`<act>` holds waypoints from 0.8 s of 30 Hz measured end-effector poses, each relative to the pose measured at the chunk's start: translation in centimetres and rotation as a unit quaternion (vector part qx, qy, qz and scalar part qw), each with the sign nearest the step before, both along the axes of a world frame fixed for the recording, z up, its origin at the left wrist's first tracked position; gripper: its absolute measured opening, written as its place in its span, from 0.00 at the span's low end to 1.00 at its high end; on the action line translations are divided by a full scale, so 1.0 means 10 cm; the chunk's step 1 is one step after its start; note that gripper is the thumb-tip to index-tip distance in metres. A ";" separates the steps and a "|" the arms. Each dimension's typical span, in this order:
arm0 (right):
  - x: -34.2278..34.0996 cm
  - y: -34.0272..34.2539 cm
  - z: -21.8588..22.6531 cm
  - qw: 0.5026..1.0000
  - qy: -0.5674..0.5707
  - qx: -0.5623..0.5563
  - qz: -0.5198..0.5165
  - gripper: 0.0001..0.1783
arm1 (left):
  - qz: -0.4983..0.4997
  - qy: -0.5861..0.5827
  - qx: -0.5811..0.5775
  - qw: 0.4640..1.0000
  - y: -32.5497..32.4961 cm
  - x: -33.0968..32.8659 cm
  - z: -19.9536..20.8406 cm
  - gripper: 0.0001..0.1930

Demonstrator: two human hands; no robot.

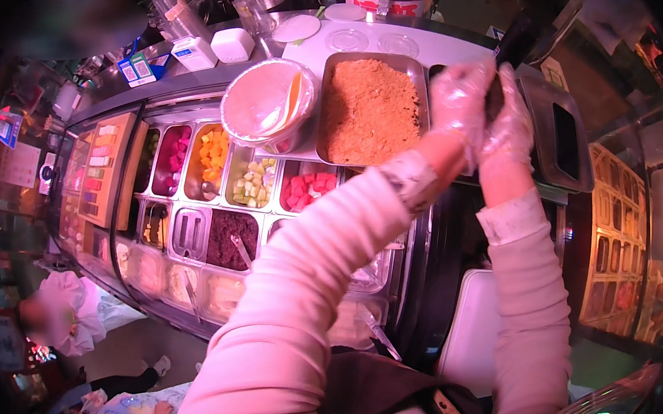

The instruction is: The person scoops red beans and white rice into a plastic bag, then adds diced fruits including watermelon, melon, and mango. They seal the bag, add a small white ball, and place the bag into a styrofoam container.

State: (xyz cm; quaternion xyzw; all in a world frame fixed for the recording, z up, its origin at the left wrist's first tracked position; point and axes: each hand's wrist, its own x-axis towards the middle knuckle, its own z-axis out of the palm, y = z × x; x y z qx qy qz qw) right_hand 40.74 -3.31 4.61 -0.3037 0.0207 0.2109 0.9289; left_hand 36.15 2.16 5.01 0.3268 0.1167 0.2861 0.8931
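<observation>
My left hand [459,103] and my right hand [507,120], both in clear plastic gloves, are close together just right of a metal tray of orange-brown crumbs [370,111]. The fingers of both are curled inward. Something dark shows in the gap between them; I cannot make out what it is. Beneath the hands is a dark tray area, mostly hidden by them. Left of the crumb tray stands a round white bowl [258,106] lined with clear plastic, with an orange-and-white scraper [290,103] in it.
Metal pans hold yellow fruit cubes [211,156], red cubes [307,187] and dark red paste [231,239]. A dark lidded container [562,133] sits to the right. Clear round lids [347,40] lie on the back counter. Other people are at lower left.
</observation>
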 end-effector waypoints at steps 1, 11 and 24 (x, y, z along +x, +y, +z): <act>-0.17 0.17 0.13 1.000 -0.005 -0.003 0.004 0.13 | 0.017 0.023 0.005 1.000 0.14 -0.16 0.13 0.10; -0.29 0.78 -0.54 0.988 -0.058 0.131 0.056 0.26 | 0.140 0.196 0.521 0.819 0.72 -0.65 0.51 0.21; 0.46 -0.75 -0.85 0.984 0.156 0.071 -0.052 0.21 | -0.105 0.230 0.528 0.811 0.35 0.32 0.05 0.31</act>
